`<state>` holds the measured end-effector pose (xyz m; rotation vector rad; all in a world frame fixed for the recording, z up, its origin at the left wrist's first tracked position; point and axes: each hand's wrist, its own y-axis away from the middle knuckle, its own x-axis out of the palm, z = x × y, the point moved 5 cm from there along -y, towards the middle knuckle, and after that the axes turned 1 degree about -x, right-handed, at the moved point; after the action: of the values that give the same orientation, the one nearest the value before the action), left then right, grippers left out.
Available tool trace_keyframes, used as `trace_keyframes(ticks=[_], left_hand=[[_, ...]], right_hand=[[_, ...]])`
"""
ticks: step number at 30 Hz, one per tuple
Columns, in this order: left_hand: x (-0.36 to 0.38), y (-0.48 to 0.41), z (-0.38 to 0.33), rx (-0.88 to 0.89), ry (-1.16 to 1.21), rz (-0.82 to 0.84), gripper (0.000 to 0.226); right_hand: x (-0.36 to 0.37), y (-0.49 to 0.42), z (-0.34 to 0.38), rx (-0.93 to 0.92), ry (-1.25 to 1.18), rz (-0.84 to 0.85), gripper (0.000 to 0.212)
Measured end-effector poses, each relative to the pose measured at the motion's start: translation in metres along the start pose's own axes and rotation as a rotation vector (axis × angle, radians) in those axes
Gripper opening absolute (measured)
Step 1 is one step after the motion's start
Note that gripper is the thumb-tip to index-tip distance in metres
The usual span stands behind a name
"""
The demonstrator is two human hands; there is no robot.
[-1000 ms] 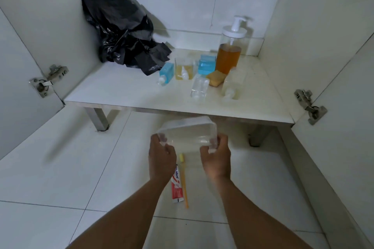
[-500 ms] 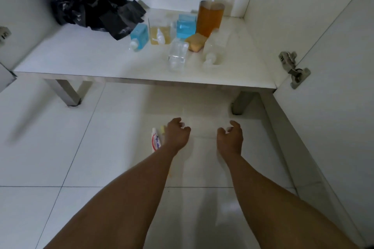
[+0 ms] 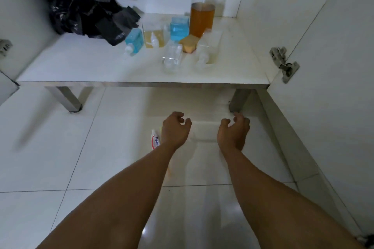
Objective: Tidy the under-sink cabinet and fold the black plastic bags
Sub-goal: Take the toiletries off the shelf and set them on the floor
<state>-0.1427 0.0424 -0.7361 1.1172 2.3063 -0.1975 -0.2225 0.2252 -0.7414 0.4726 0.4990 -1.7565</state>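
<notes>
A crumpled heap of black plastic bags (image 3: 81, 6) lies at the back left of the white cabinet shelf (image 3: 81, 66). On the floor tiles below the shelf's front edge sits a clear plastic container (image 3: 204, 131), faint against the white. My left hand (image 3: 175, 129) is at its left side and my right hand (image 3: 232, 131) at its right side. Both have loosely curled fingers that grip nothing. A toothpaste tube (image 3: 154, 140) lies on the floor just left of my left hand, partly hidden by it.
Mid-shelf stand a tall pump bottle of amber liquid (image 3: 202, 18), an upright blue bottle (image 3: 179, 28), a lying blue bottle (image 3: 134, 40), clear bottles (image 3: 172, 58) and a tan sponge (image 3: 189, 43). An open door with a hinge (image 3: 284, 63) flanks the right; a metal leg (image 3: 238, 99) stands near my right hand.
A second ago both hands held the clear container in the air. It now rests on the floor, and both hands have let go and stay beside it.
</notes>
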Motion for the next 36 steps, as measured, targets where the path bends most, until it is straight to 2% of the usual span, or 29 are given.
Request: trace_keyframes(ticks=[3, 7, 10, 14, 17, 20, 23, 28, 32, 36], left_hand=[[-0.034, -0.011, -0.029, 0.131, -0.001, -0.107, 0.017], [-0.088, -0.045, -0.089, 0.292, -0.183, -0.212, 0.019], [-0.125, -0.079, -0.134, 0.351, -0.393, -0.189, 0.030], [-0.144, -0.097, -0.173, 0.385, -0.510, -0.151, 0.039], [-0.129, -0.102, -0.174, 0.355, -0.476, -0.141, 0.046], [-0.103, -0.116, -0.160, 0.235, -0.436, -0.087, 0.063], [-0.087, -0.129, -0.148, 0.176, -0.481, -0.083, 0.078], [-0.085, -0.141, -0.129, 0.112, -0.534, -0.056, 0.085], [-0.085, -0.141, -0.127, 0.101, -0.575, -0.105, 0.089], [-0.089, -0.138, -0.129, 0.097, -0.559, -0.142, 0.082]], right_hand=[[-0.007, -0.007, 0.055, -0.148, -0.110, -0.025, 0.024], [-0.014, -0.028, 0.143, -0.349, -0.177, -0.084, 0.023], [-0.010, -0.058, 0.202, -0.368, -0.040, 0.041, 0.027], [-0.008, -0.101, 0.253, -0.388, 0.230, 0.166, 0.039], [0.003, -0.108, 0.254, -0.293, 0.315, 0.303, 0.057], [0.015, -0.111, 0.236, -0.189, 0.289, 0.347, 0.074], [0.027, -0.116, 0.222, -0.139, 0.244, 0.384, 0.078], [0.049, -0.119, 0.222, -0.075, 0.225, 0.440, 0.088], [0.055, -0.117, 0.222, -0.037, 0.203, 0.352, 0.087], [0.052, -0.117, 0.222, -0.057, 0.200, 0.297, 0.081]])
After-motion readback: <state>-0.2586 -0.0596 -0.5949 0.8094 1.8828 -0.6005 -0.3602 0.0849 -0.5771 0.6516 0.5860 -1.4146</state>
